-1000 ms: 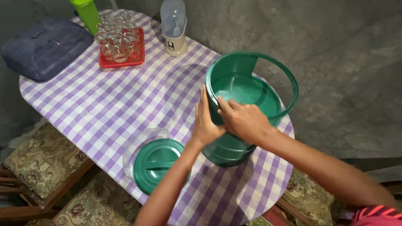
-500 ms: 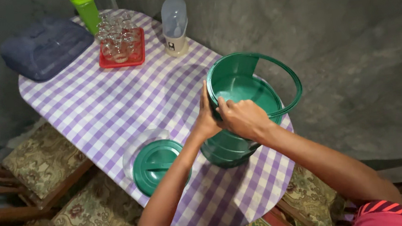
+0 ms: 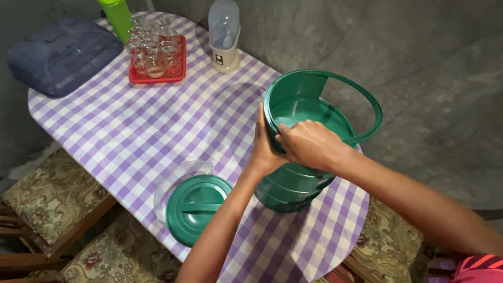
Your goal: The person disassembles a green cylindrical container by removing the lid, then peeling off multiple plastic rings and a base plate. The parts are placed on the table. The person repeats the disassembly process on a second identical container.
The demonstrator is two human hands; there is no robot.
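A tall green plastic container (image 3: 294, 183) with a raised hoop handle (image 3: 364, 98) stands open near the table's right edge. My left hand (image 3: 262, 148) lies flat against its left side, fingers pointing up. My right hand (image 3: 311, 144) curls over the near rim, gripping it. The container's round green lid (image 3: 196, 207) lies flat on the purple checked tablecloth (image 3: 141, 127), to the left of my left forearm, overlapping a clear plate (image 3: 170, 182).
At the far end stand a red tray of glasses (image 3: 156, 54), a green bottle (image 3: 115, 12), a dark blue cover (image 3: 62, 55) and a pale jar with a clear top (image 3: 223, 34). Cushioned wooden chairs (image 3: 50, 198) sit left and below; grey floor lies to the right.
My right hand has closed over the container's near rim, and the container leans slightly more upright. The view has shifted a little to the left.
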